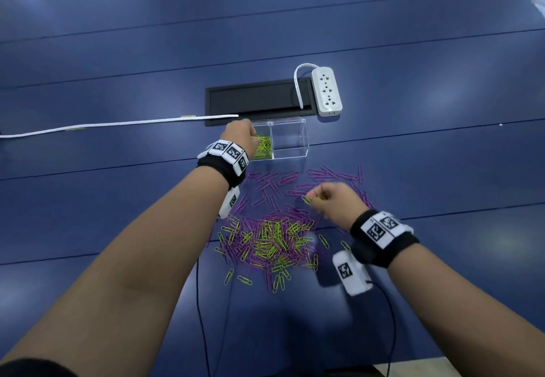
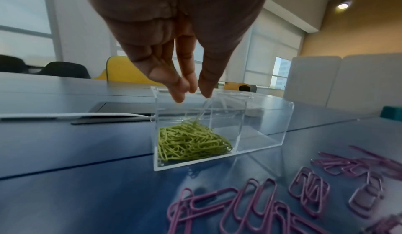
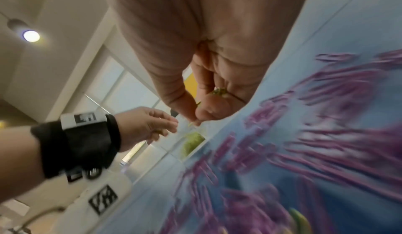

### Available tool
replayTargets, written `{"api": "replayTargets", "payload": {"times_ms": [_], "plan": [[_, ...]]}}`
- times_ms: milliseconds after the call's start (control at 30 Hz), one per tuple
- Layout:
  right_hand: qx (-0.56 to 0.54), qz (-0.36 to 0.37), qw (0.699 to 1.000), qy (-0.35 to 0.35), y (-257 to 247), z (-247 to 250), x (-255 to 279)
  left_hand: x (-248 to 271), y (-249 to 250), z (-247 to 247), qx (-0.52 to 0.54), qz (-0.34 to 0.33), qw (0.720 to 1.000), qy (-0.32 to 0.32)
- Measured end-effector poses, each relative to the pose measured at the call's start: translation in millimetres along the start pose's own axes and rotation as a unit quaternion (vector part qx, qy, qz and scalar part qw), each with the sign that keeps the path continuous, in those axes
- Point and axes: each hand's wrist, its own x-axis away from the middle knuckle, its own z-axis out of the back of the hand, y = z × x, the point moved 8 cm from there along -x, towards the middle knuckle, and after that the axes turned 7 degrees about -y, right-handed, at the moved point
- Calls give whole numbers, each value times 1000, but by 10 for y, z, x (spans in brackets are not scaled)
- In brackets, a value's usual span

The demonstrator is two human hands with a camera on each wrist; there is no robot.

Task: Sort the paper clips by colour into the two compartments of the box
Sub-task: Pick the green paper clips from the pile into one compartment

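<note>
A clear acrylic box (image 1: 290,140) with two compartments stands on the dark blue worktop (image 1: 118,81), towards its middle, just in front of one black rectangular cable hatch (image 1: 256,100). Its left compartment holds a heap of yellow-green wire paper clips (image 2: 191,141), too tangled to count; the right compartment (image 2: 263,127) shows no clips.

The left hand (image 1: 240,136) hangs over the left compartment with its fingers (image 2: 172,83) pointing down, nearly straight and close together, the tips just above the box rim. In the left wrist view a pale streak runs from the fingertips down to the heap; I cannot tell whether the hand has hold of anything.

The right hand (image 1: 333,199) is above the scattered clips, nearer the front edge than the box. Its thumb and fingers are curled together and pinch a small bunch of yellow-green clips (image 1: 314,198); their number cannot be made out.

Between the box and the front edge lies one loose spread of purple wire paper clips (image 1: 295,182), dozens at least, with purple alone on the box side and a dense mixed pile of purple and yellow-green clips (image 1: 271,241) on the near side.

One white power strip (image 1: 326,91) lies beside the hatch's right end, and one white flat cable (image 1: 118,124) runs towards the left edge. Each wrist wears a black band with white marker blocks.
</note>
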Motion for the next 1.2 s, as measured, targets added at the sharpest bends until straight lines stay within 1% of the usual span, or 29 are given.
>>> {"api": "replayTargets", "payload": {"times_ms": [67, 133, 267, 367, 433, 500, 567, 600, 667, 700, 800, 867, 967, 1067, 1133, 1200], "plan": [[-28, 15, 999, -9, -270, 76, -157, -7, -47, 9, 23, -3, 1000, 3], [-18, 28, 999, 1, -543, 163, -354, 36, -86, 41, 55, -5, 998, 19], [103, 72, 992, 29, -1115, 204, -780, 260, -195, 151, 131, -10, 988, 80], [215, 95, 971, 44, -1454, 64, -1054, 533, -311, 113, 170, -1, 980, 108], [271, 107, 956, 36, -1600, -88, -1169, 744, -349, -39, 183, 14, 978, 98], [319, 111, 941, 14, -1663, -233, -1234, 943, -328, -255, 186, 19, 980, 65], [342, 110, 933, -7, -1663, -308, -1250, 1106, -260, -482, 174, -2, 984, 24], [335, 111, 935, -13, -1647, -308, -1250, 1175, -217, -600, 163, -18, 987, -2], [287, 117, 951, -10, -1601, -233, -1209, 1295, -128, -823, 129, -49, 989, -53], [256, 122, 959, 4, -1575, -161, -1166, 1340, -81, -917, 114, -64, 989, -73], [175, 133, 974, 59, -1396, 108, -911, 1411, 67, -1125, 75, -113, 985, -108], [145, 110, 981, 69, -1097, 220, -649, 1432, 148, -1220, 44, -131, 983, -125], [176, 43, 982, 54, -463, 240, -244, 1444, 206, -1285, -4, -137, 982, -129], [222, -36, 974, 15, 164, 157, 126, 1448, 214, -1324, -28, -130, 982, -135], [236, -77, 969, 3, 473, 80, 338, 1457, 200, -1329, -30, -127, 983, -132], [251, -99, 963, 5, 676, 7, 482, 1474, 158, -1325, -28, -120, 984, -128]]}}
